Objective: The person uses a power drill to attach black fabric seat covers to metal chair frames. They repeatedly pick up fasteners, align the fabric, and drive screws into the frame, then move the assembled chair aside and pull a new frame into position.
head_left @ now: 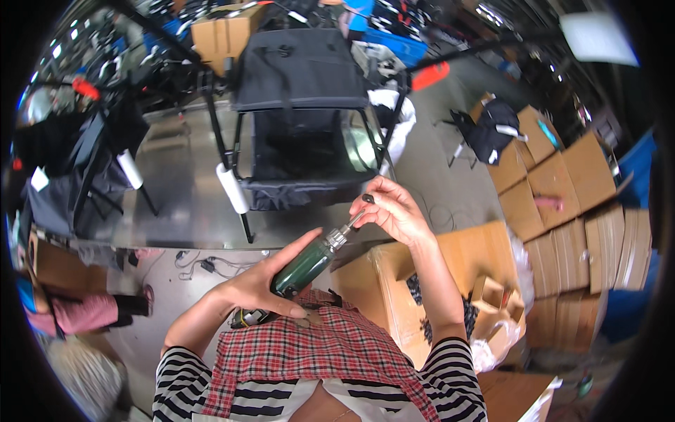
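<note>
Left hand [264,285] wraps the green tool [304,267] around its body, thumb along the top, fingers curled under — firm grip, tool tilted up to the right. The tool sits mid-frame, just above the person's plaid apron [330,344], its metal nose pointing toward the right hand.

Right hand [395,211] is pinched narrow on the thin shaft [356,219] coming out of the nose; fingertips close around its dark knob [368,199]. Rest of the fingers curl loosely. Shaft runs straight from nose to fingertips, so both hands are on the same assembly.

Around it:
- Open cardboard box [450,274] just right of the tool, under the right forearm, with small dark parts inside. A smaller box [492,295] sits at its far side.
- Flat carton stack [583,246] further right, well apart from the hands.
- Black folding chair [299,119] straight ahead on the grey floor, beyond the hands.
- Black frame legs with white wrapped sections [232,186] left of the chair.
- Another person's pink sleeve [84,313] at the left edge — not near the tool.
- Cables [204,264] on the floor left of the left hand.
</note>
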`<action>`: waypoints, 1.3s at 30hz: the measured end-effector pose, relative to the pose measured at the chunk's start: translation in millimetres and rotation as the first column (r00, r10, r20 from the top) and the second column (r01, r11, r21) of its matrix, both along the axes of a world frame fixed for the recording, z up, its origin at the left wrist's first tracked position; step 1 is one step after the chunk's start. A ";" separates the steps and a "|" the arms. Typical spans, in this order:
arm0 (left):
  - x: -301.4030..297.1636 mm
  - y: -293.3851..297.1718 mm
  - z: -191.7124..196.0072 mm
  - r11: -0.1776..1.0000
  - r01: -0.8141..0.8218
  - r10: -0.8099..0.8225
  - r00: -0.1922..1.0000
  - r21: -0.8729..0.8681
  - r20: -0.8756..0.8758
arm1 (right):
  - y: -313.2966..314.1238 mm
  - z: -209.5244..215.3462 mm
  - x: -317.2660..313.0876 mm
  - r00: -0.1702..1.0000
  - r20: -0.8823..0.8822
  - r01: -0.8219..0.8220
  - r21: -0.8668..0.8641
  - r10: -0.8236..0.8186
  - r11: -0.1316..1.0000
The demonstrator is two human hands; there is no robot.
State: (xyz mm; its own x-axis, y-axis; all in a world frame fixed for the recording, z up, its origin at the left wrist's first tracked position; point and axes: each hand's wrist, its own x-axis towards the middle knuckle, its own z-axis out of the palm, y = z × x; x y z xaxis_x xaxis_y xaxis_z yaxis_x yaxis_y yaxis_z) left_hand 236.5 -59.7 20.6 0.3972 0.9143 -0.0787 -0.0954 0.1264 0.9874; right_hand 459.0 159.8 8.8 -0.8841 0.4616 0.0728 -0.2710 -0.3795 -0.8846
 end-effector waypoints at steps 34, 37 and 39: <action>-281.0 -22.0 -78.2 0.964 -0.198 0.031 0.750 0.180 0.661 | 253.7 8.0 -446.1 0.503 -0.060 0.014 0.998 -0.862 -0.061; -294.7 -5.6 -76.2 0.985 -0.150 0.044 0.711 0.090 0.702 | 302.7 -28.3 -449.1 0.536 0.251 0.092 0.932 -0.806 0.352; -302.3 9.0 -75.5 0.983 -0.170 0.071 0.717 0.075 0.694 | 254.6 2.0 -445.5 0.660 0.403 0.086 0.798 -0.634 0.596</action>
